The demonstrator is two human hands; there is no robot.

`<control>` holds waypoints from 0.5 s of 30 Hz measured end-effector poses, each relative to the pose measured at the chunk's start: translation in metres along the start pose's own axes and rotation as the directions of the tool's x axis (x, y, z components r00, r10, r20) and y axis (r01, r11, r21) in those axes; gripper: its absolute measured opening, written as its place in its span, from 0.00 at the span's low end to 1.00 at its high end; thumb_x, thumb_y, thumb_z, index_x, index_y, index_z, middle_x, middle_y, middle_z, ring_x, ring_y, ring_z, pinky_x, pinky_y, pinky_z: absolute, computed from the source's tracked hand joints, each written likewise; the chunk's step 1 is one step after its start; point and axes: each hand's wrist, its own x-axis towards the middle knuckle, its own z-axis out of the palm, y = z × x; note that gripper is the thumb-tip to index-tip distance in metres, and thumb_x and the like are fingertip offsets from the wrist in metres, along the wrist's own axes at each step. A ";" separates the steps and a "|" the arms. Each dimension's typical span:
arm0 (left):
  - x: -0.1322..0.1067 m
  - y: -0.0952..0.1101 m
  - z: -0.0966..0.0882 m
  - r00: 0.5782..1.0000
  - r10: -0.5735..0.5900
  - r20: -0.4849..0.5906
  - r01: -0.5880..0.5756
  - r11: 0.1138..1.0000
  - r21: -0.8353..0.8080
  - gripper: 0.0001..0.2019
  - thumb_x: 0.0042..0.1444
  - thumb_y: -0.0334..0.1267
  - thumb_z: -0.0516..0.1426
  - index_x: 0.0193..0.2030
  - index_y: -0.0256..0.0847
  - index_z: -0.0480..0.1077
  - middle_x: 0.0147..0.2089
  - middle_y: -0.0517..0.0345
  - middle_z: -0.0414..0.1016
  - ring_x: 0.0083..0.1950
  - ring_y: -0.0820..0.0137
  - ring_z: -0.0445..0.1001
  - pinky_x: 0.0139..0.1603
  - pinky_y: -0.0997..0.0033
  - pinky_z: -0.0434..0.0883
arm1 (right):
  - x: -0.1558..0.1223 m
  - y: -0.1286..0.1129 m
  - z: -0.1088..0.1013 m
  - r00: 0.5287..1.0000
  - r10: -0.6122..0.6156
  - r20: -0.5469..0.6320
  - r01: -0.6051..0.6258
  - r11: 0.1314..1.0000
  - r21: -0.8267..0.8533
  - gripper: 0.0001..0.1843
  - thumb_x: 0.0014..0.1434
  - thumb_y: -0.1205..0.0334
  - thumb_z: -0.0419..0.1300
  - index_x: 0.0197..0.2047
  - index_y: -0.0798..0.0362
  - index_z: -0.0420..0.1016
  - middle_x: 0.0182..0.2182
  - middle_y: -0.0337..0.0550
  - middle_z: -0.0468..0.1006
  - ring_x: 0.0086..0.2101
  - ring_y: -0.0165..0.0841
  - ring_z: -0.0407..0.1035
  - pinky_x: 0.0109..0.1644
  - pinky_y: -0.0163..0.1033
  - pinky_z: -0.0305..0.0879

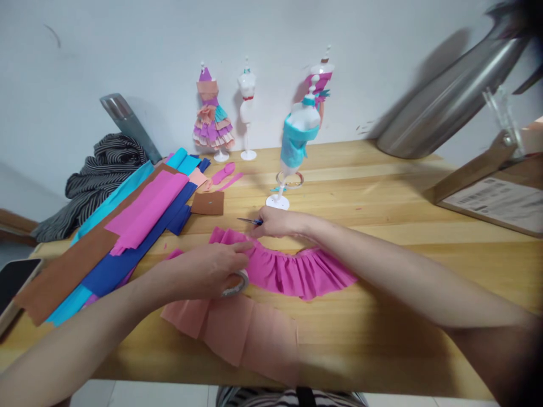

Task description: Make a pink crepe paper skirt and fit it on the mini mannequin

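My left hand is curled around a roll of tape, with its index finger stretched onto a gathered pink crepe-paper strip. The pink strip curves across the table in ruffles. Just beyond its upper edge, my right hand is closed over a small dark tool with a thin pointed metal tip; the rest of it is hidden under the fingers. Below my left hand lies a pleated peach paper piece. A white mini mannequin wrapped in turquoise paper stands right behind my right hand.
Folded coloured paper is piled at the left, near a striped cloth and a phone. More mannequins, one in a ruffled dress, stand along the wall. A brown card, a steel jug and a cardboard box are around.
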 end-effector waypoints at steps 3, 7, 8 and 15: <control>0.000 0.004 -0.002 1.000 -0.010 0.029 0.009 1.000 0.008 0.06 0.60 0.30 0.54 0.32 0.37 0.67 0.62 0.53 0.70 0.48 0.65 0.77 0.41 0.70 0.69 | -0.003 -0.004 0.001 0.995 0.052 0.087 -0.057 0.996 0.064 0.11 0.47 0.65 0.62 0.18 0.53 0.64 0.09 0.30 0.57 0.13 0.23 0.50 0.16 0.32 0.43; 0.002 0.007 -0.003 0.998 -0.023 0.061 0.020 0.998 0.055 0.04 0.59 0.31 0.54 0.33 0.38 0.68 0.56 0.52 0.74 0.42 0.66 0.77 0.37 0.70 0.69 | -0.006 -0.008 0.001 0.990 0.049 0.130 -0.071 0.983 0.168 0.10 0.49 0.65 0.60 0.21 0.52 0.62 0.10 0.27 0.53 0.13 0.21 0.46 0.16 0.30 0.40; 0.003 0.008 -0.004 0.997 -0.020 0.070 0.015 0.997 0.070 0.04 0.60 0.31 0.54 0.34 0.38 0.68 0.55 0.52 0.75 0.41 0.66 0.77 0.36 0.70 0.69 | -0.005 -0.009 0.001 0.990 0.040 0.139 -0.065 0.980 0.187 0.09 0.49 0.65 0.60 0.22 0.53 0.63 0.11 0.26 0.53 0.14 0.21 0.45 0.16 0.29 0.40; 0.006 0.013 -0.008 0.993 -0.017 0.120 0.000 0.989 0.146 0.06 0.61 0.30 0.53 0.36 0.35 0.71 0.55 0.49 0.74 0.43 0.65 0.78 0.40 0.69 0.71 | -0.002 -0.010 0.003 0.991 -0.011 0.136 -0.016 0.980 0.199 0.09 0.46 0.64 0.63 0.23 0.53 0.64 0.11 0.26 0.53 0.14 0.21 0.46 0.16 0.30 0.39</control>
